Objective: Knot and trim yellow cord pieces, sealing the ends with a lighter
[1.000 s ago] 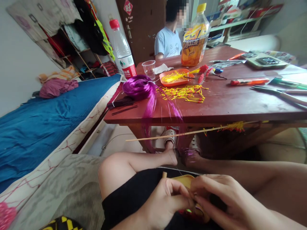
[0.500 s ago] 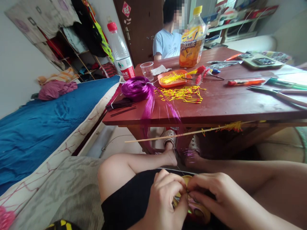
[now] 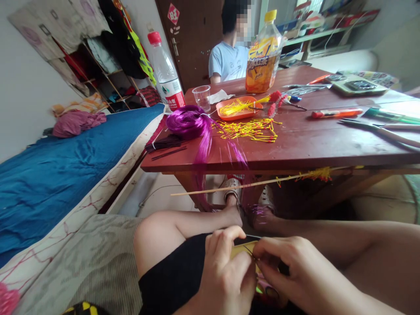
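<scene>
Yellow piece (image 3: 242, 251), flat and smooth with a matt sheen, sits low in the lap over black cloth, held between both hands close to the body. The left hand (image 3: 226, 275) comes up from below with its knuckles raised and fingers curled tight, thumb and forefinger pressed together on the piece's near edge. The right hand (image 3: 295, 278) reaches in from the right, wrist flat and back of the hand up, its fingertips (image 3: 260, 258) pinched against the piece's right edge, touching the left hand's thumb. A thin dark strand (image 3: 248, 251) crosses the yellow surface toward that pinch; what it is made of cannot be told.

Beyond the knees stands a reddish-brown wooden worktop (image 3: 311, 144). On it lie a glossy purple fibre bundle (image 3: 188, 120) that spills over the front edge, a loose scatter of fine yellow red-tipped stalks (image 3: 251, 129), and a shallow orange tray (image 3: 244, 116). 2 plastic bottles stand further back, 1 red-capped bottle (image 3: 164, 70) and 1 orange-drink bottle (image 3: 264, 57). A thin pale stick (image 3: 229, 187) juts out below the worktop. A blue-sheeted bed (image 3: 65, 166) lies to the left.
</scene>
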The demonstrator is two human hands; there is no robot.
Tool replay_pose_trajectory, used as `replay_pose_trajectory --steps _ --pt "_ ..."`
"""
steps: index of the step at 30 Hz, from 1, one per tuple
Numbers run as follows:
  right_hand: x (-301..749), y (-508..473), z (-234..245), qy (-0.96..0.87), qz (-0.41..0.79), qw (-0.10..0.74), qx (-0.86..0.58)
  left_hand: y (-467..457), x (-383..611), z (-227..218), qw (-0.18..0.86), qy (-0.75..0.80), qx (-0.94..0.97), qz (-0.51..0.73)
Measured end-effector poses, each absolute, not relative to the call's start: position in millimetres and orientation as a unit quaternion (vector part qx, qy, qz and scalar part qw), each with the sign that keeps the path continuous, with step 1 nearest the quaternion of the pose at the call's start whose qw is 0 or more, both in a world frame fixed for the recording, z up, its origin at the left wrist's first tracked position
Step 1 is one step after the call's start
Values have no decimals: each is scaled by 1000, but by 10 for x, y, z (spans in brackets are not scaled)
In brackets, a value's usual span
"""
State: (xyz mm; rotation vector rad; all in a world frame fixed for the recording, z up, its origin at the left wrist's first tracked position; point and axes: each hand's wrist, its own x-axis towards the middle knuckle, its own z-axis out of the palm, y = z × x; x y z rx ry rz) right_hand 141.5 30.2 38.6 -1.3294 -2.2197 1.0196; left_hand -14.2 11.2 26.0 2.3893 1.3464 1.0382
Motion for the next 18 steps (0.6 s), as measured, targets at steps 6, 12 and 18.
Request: replay_pose_trajectory --steps 6,12,18 --pt "1426 263 253 -869 144 335 -334 201 -110 386 429 540 654 311" --pt "1484 269 306 -881 156 359 -267 251 -127 394 606 517 513 320" --pt "1493 296 323 -794 392 284 -368 257 -114 414 654 503 458 330"
